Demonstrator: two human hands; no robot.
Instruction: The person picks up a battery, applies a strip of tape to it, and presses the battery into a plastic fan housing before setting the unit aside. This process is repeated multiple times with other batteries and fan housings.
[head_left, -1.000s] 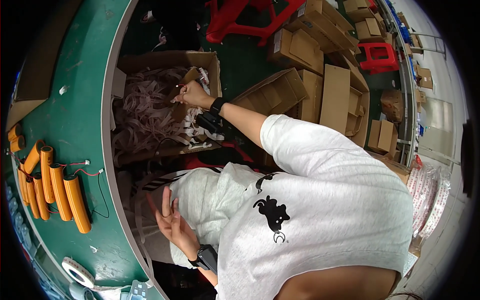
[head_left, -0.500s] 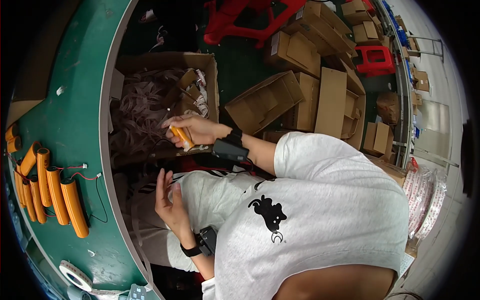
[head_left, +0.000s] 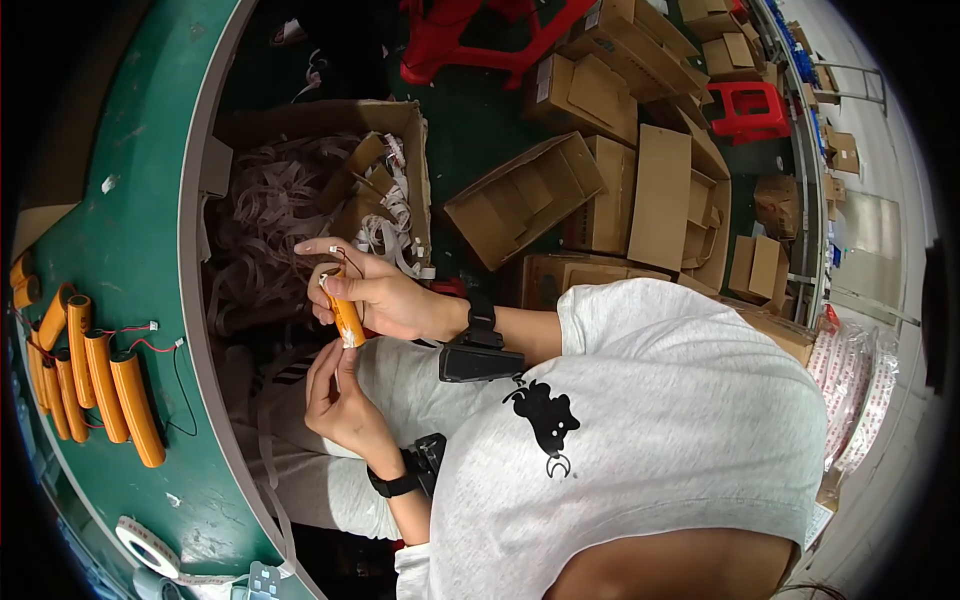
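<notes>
An orange cylindrical battery pack (head_left: 348,322) with thin leads at its upper end is tilted over my lap. My right hand (head_left: 398,300) is closed around its upper part, thumb across it and index finger stretched out past it. At the lower end, where a whitish patch shows, the bent fingers and thumb of my left hand (head_left: 345,412) pinch it. Exactly what those fingertips grip is partly hidden. On the green table to the left lie several more orange battery packs (head_left: 130,410), some with red and black leads ending in small white connectors.
Beyond my hands stands a cardboard box (head_left: 418,180) full of tangled translucent strips (head_left: 275,200) and white backing tape. A tape roll (head_left: 145,548) lies on the green table (head_left: 150,200). Open cartons (head_left: 525,200) and red stools (head_left: 748,112) occupy the floor to the right.
My right hand has drawn back from over the box toward my lap and turned the battery pack more upright. My left hand, open and apart before, now meets the pack's lower end.
</notes>
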